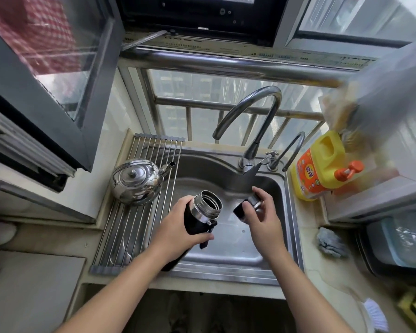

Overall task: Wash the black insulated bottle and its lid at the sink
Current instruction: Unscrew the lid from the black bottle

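My left hand [178,227] grips the black insulated bottle [199,219] around its body, holding it tilted over the steel sink [228,251]. Its open steel mouth points up and away from me, with no lid on it. My right hand [262,217] holds the black and steel lid [244,206] over the basin, to the right of the bottle. The two are apart. The curved faucet [250,121] arches above them; no water is visibly running.
A shiny steel kettle [136,180] sits on a roll-up drying rack [135,207] over the sink's left side. A yellow dish-soap jug [320,164] with an orange pump stands at the back right. A grey scouring cloth [330,241] lies right of the sink.
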